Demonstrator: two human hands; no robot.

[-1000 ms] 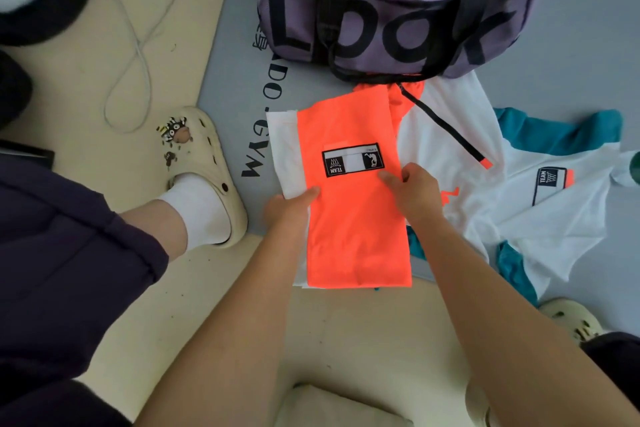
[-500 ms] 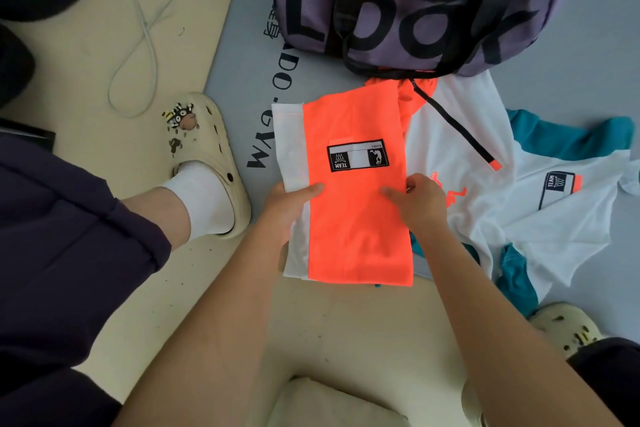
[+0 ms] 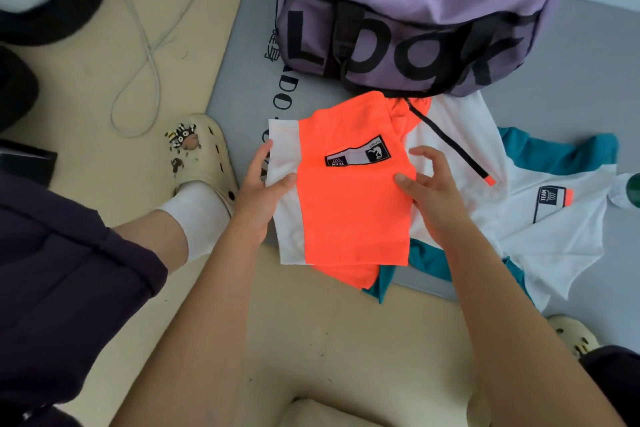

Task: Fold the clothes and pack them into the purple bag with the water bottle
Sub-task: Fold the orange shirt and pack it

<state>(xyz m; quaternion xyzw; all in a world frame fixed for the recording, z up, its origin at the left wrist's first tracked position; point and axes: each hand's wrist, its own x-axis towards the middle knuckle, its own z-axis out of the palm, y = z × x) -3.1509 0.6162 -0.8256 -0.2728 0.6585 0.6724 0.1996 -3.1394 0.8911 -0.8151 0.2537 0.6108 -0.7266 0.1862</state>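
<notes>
Your left hand (image 3: pixel 261 191) now pinches the folded orange-and-white garment's (image 3: pixel 349 211) white edge, lifting it off the grey mat (image 3: pixel 242 80). Your right hand (image 3: pixel 431 187) grips its right edge, fingers curled. 1 fold done; purple bag (image 3: pixel 398 24) sits open just behind.

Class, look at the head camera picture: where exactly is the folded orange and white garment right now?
The folded orange and white garment sits at centre frame, held between the left hand and right hand, just in front of the purple bag.

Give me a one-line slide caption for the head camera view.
Both hands, left and right, lift folded orange-and-white shorts before the open purple bag.
</notes>
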